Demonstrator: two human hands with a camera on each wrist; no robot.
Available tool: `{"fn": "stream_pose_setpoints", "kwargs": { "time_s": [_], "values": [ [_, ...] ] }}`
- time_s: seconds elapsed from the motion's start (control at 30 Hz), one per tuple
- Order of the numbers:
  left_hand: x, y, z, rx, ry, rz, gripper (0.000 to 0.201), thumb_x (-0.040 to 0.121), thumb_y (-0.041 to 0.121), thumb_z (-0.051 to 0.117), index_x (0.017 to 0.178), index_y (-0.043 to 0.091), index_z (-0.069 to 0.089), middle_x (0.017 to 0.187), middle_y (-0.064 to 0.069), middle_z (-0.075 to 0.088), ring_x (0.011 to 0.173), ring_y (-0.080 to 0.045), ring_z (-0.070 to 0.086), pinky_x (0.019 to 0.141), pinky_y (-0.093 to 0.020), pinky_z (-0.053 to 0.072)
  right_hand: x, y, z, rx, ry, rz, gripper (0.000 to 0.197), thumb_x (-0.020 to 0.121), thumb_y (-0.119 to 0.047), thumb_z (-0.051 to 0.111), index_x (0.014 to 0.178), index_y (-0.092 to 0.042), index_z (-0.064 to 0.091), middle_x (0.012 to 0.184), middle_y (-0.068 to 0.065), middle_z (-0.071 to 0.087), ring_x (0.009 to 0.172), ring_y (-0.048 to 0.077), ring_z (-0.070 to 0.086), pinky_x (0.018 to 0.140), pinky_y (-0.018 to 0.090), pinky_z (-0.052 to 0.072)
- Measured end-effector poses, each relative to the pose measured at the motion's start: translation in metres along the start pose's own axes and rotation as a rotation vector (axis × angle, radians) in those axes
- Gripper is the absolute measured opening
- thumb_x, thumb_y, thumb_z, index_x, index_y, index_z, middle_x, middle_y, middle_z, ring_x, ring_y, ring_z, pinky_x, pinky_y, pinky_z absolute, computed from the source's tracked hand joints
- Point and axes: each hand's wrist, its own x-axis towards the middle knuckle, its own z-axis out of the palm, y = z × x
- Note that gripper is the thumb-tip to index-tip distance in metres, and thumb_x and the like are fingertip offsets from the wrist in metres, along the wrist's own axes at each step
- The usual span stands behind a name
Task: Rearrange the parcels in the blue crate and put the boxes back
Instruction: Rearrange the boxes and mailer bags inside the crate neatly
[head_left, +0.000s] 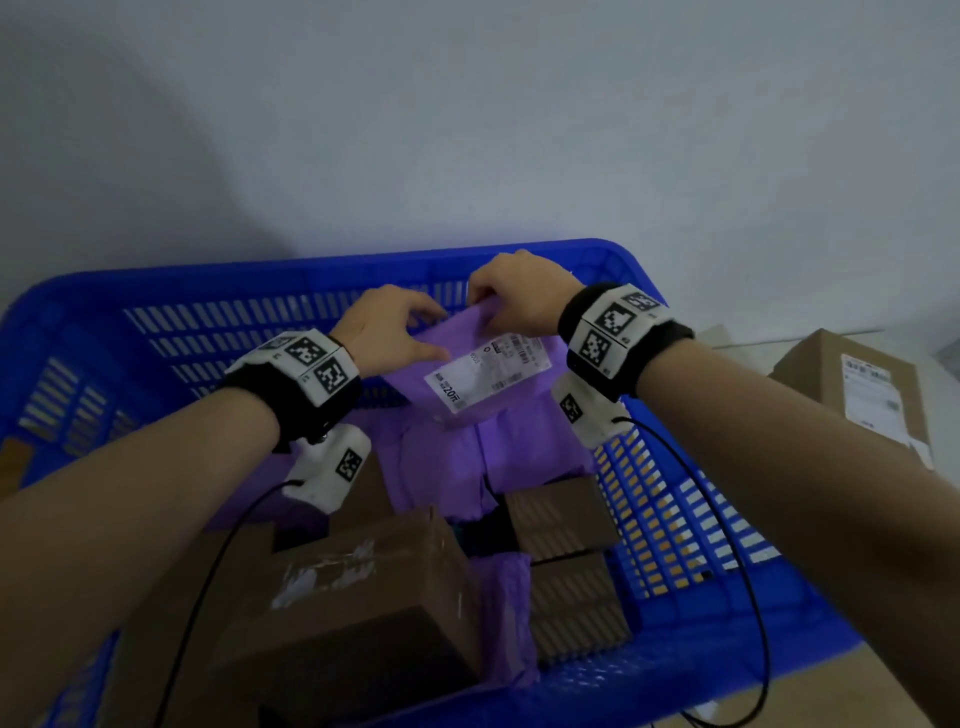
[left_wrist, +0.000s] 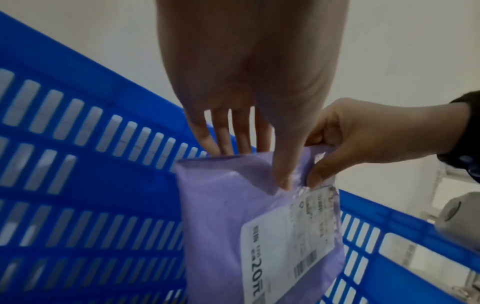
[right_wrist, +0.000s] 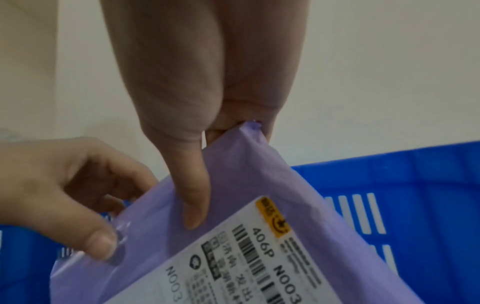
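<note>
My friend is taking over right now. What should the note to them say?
Left hand and right hand both pinch the top edge of a purple plastic mailer bag with a white label, held up above the blue slotted plastic crate.
Inside the crate lie more purple bags and brown cardboard boxes.
One brown cardboard box with a label sits outside, to the right.
Left: place the held bag, put that box back.

One blue crate (head_left: 218, 291), four cardboard boxes inside it (head_left: 363, 587), one box outside (head_left: 857, 384), one held purple parcel (head_left: 467, 358), two hands (head_left: 384, 327).
</note>
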Motion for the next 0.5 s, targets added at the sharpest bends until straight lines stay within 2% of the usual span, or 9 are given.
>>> {"fn": "stream_pose_setpoints", "kwargs": {
  "time_s": [0.1, 0.17, 0.2, 0.27, 0.33, 0.4, 0.43, 0.47, 0.5],
  "values": [
    [0.002, 0.004, 0.003, 0.029, -0.097, 0.003, 0.026, 0.077, 0.027, 0.075, 0.092, 0.006, 0.072, 0.073, -0.008, 0.062, 0.071, -0.022, 0.055, 0.068, -0.027, 0.040, 0.002, -0.005, 0.001, -0.018, -0.022, -0.009, 0.031, 0.077, -0.023, 0.073, 0.106, -0.017, 0.065, 0.113, 0.002, 0.061, 0.102, 0.022, 0.057, 0.072, 0.026, 0.036],
    [0.001, 0.004, 0.007, 0.024, -0.114, -0.030, 0.027, 0.079, 0.025, 0.072, 0.077, -0.001, 0.064, 0.060, -0.007, 0.049, 0.062, -0.022, 0.045, 0.062, -0.029, 0.033, 0.002, -0.008, 0.003, 0.014, -0.018, -0.001, 0.032, 0.076, -0.024, 0.073, 0.106, -0.017, 0.064, 0.112, 0.001, 0.062, 0.103, 0.021, 0.057, 0.073, 0.026, 0.034],
    [0.000, 0.002, 0.010, -0.008, -0.115, -0.050, 0.028, 0.079, 0.023, 0.072, 0.077, -0.003, 0.063, 0.061, -0.009, 0.051, 0.062, -0.024, 0.047, 0.062, -0.031, 0.034, 0.002, -0.008, 0.005, 0.029, -0.002, 0.001, 0.035, 0.075, -0.024, 0.072, 0.108, -0.018, 0.063, 0.114, 0.000, 0.062, 0.105, 0.022, 0.057, 0.076, 0.027, 0.035],
    [0.000, -0.010, 0.015, -0.117, -0.102, -0.086, 0.024, 0.078, 0.019, 0.074, 0.086, -0.003, 0.068, 0.076, -0.017, 0.066, 0.073, -0.028, 0.061, 0.070, -0.035, 0.045, 0.000, -0.004, 0.010, 0.052, 0.059, 0.033, 0.056, 0.074, -0.025, 0.072, 0.126, -0.020, 0.052, 0.131, 0.003, 0.052, 0.121, 0.024, 0.048, 0.095, 0.034, 0.036],
    [-0.003, -0.024, 0.020, -0.283, -0.092, -0.183, 0.029, 0.076, 0.014, 0.077, 0.097, -0.005, 0.068, 0.096, -0.022, 0.071, 0.086, -0.026, 0.064, 0.084, -0.042, 0.052, -0.008, 0.006, 0.019, 0.150, 0.106, 0.161, 0.087, 0.071, -0.028, 0.076, 0.144, -0.019, 0.029, 0.150, 0.009, 0.026, 0.137, 0.030, 0.029, 0.110, 0.048, 0.027],
    [-0.012, -0.035, 0.023, -0.484, -0.085, -0.324, 0.033, 0.076, 0.007, 0.076, 0.104, -0.008, 0.066, 0.105, -0.023, 0.069, 0.090, -0.024, 0.062, 0.090, -0.049, 0.053, -0.017, 0.020, 0.035, 0.330, 0.124, 0.338, 0.106, 0.069, -0.033, 0.081, 0.149, -0.012, 0.014, 0.154, 0.014, 0.012, 0.142, 0.034, 0.019, 0.113, 0.052, 0.024],
    [-0.017, -0.039, 0.026, -0.590, -0.087, -0.394, 0.034, 0.077, 0.003, 0.074, 0.108, -0.008, 0.064, 0.107, -0.023, 0.068, 0.091, -0.025, 0.063, 0.090, -0.048, 0.053, -0.020, 0.027, 0.047, 0.429, 0.120, 0.427, 0.108, 0.069, -0.034, 0.081, 0.148, -0.008, 0.012, 0.152, 0.017, 0.015, 0.141, 0.034, 0.021, 0.113, 0.049, 0.027],
    [-0.021, -0.043, 0.029, -0.684, -0.097, -0.456, 0.036, 0.078, 0.000, 0.072, 0.112, -0.006, 0.062, 0.110, -0.023, 0.067, 0.088, -0.026, 0.064, 0.087, -0.045, 0.055, -0.022, 0.033, 0.060, 0.546, 0.116, 0.508, 0.103, 0.071, -0.033, 0.080, 0.146, -0.004, 0.017, 0.147, 0.018, 0.027, 0.135, 0.032, 0.032, 0.108, 0.043, 0.035],
    [-0.025, -0.046, 0.033, -0.759, -0.113, -0.505, 0.037, 0.079, -0.001, 0.070, 0.115, -0.005, 0.061, 0.113, -0.023, 0.066, 0.086, -0.026, 0.065, 0.084, -0.042, 0.057, -0.025, 0.037, 0.073, 0.690, 0.092, 0.581, 0.091, 0.073, -0.032, 0.079, 0.141, -0.001, 0.027, 0.135, 0.017, 0.043, 0.120, 0.029, 0.048, 0.094, 0.037, 0.046]
  ]
}}
